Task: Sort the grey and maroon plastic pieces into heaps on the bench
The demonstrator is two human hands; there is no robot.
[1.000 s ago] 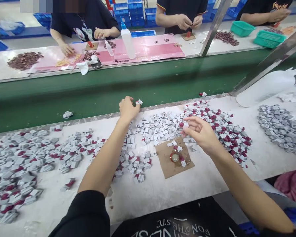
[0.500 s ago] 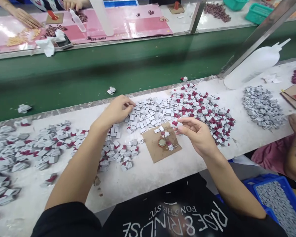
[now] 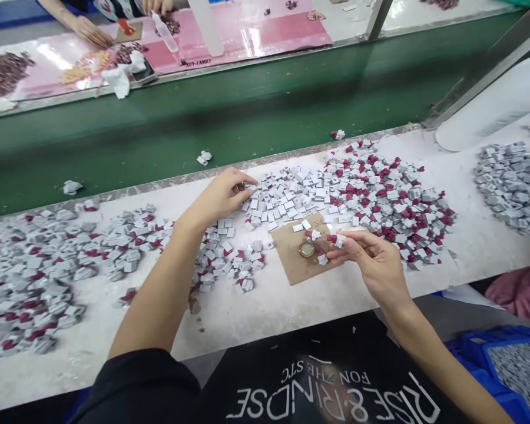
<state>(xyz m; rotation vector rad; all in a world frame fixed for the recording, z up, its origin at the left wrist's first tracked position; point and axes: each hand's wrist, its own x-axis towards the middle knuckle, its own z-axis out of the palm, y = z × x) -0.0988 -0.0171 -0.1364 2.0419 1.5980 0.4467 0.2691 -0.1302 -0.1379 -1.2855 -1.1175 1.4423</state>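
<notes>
My left hand [image 3: 229, 193] lies at the left end of a heap of small white-grey pieces [image 3: 287, 194]. Its thumb and forefinger pinch at the heap's edge; what is between them I cannot make out. My right hand [image 3: 375, 259] holds a small white-and-dark-red plastic piece [image 3: 335, 239] by thumb and fingertips. That piece hovers over the right side of a brown cardboard square [image 3: 291, 272]. On the cardboard sit a small round cap [image 3: 307, 249] with pale stuff in it, two flat white pieces [image 3: 302, 225] and another white-and-red piece [image 3: 313, 235].
White-and-red pieces are heaped at right [image 3: 388, 200] and spread at left [image 3: 39, 265]. A grey heap [image 3: 512, 185] and a large white bottle [image 3: 490, 106] stand far right. Beyond the green strip [image 3: 159, 129], a co-worker's hand [image 3: 92, 30] rests on a pink mat [image 3: 256, 29].
The camera view has shifted, so the scene sits further right in the picture. My right hand has lowered slightly, its piece now just right of the cap. My left hand stays at the white-grey heap.
</notes>
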